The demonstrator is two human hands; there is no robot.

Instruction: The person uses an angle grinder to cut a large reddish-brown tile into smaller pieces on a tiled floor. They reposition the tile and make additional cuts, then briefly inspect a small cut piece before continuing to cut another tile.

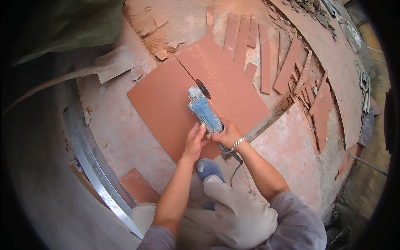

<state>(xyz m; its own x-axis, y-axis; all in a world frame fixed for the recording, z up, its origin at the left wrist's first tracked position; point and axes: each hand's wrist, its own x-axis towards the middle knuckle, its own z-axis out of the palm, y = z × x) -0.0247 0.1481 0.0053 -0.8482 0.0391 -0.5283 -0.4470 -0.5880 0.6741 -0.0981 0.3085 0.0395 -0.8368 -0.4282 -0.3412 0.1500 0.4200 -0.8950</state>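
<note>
A large reddish-brown tile (156,110) lies on the ground in front of me. A blue angle grinder (207,116) is over its middle, tilted toward the far left. Its dark disc (203,88) stands on edge at the tile's surface. From the tile's far edge a dark cut runs up to the disc, and a thin pale line continues on the near side. My right hand (227,133) is wrapped round the grinder's rear body. My left hand (194,141) is closed against the body's left side, its thumb on the casing; its other fingers are partly hidden.
My shoed foot (209,168) is at the tile's near edge, by the grinder's black cord (236,173). Several cut tile strips (265,58) lie at the far right. A shovel (114,64) rests at the left, above a long metal bar (98,181). Rubble (161,55) lies beyond the tile.
</note>
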